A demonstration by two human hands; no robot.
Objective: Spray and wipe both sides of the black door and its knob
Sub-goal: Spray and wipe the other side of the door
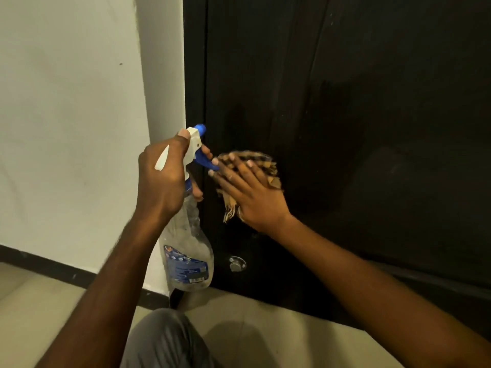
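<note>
The black door (358,115) fills the right of the view, shut against its black frame. My right hand (249,192) presses a tan checked cloth (255,162) flat against the door near its left edge, fingers straight. My left hand (162,179) grips the neck of a clear spray bottle (188,251) with a white and blue trigger head, a finger on the trigger and the nozzle pointing at the door. A small round silver lock plate (237,263) sits on the door below the cloth. No knob shows.
A white wall (69,115) with a black skirting strip (47,265) stands to the left of the door frame. Pale floor tiles (265,320) lie below. My knee in grey trousers (164,341) is at the bottom centre.
</note>
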